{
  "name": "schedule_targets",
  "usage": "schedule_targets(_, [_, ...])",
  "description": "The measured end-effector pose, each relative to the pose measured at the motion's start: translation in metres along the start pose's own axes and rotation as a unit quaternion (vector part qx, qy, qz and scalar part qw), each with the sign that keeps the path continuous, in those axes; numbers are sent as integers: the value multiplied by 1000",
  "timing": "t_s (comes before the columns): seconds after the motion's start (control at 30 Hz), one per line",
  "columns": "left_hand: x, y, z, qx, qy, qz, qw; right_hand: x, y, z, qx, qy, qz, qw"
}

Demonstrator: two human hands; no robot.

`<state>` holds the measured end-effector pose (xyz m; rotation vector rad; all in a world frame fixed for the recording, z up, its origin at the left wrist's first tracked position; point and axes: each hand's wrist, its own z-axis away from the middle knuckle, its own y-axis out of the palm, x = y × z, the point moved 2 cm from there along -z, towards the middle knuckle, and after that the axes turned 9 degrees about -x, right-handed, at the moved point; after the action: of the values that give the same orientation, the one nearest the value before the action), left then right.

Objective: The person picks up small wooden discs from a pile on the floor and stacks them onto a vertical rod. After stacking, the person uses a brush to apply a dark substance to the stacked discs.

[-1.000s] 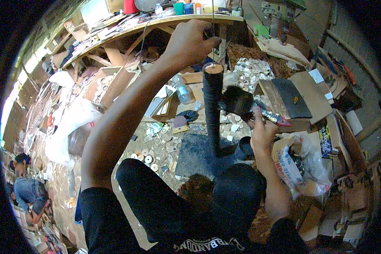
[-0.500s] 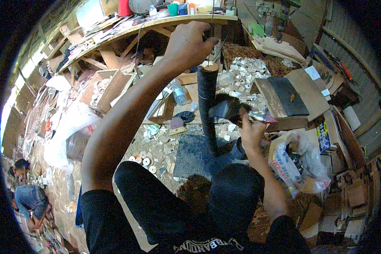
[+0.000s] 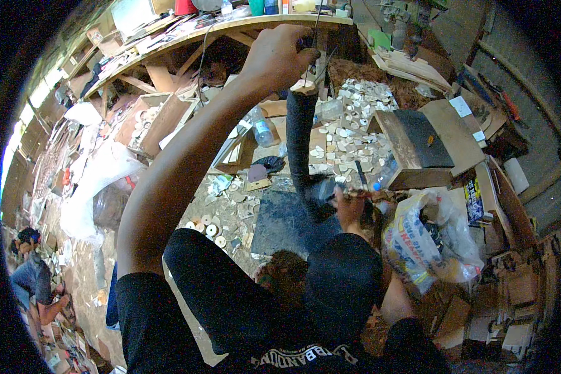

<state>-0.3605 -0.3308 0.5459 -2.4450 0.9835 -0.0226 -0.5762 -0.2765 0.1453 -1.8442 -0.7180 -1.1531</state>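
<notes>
While the left hand [image 3: 280, 56] clamped its grip on the black cylindrical post's [image 3: 300, 149] pale top, the right hand [image 3: 349, 209], now lower, pinched a thin tool [image 3: 361, 194].

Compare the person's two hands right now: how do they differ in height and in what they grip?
The left hand is raised, arm stretched out, gripping the top end of the dark upright post. The right hand sits low by the post's base, closed on a small tool I cannot make out. Both are bare and closed at the same post.
</notes>
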Motion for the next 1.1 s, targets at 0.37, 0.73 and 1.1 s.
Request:
schedule_targets(0.37, [17, -8, 1, 10, -27, -8, 1000, 73, -18, 1, -79, -51, 19, 995])
schedule_targets(0.73, [24, -21, 0, 74, -86, -36, 993, 126, -25, -4, -74, -46, -278, 957])
schedule_targets(1.1, [51, -18, 10, 43, -172, 120, 977, 23, 8, 13, -120, 48, -357, 925])
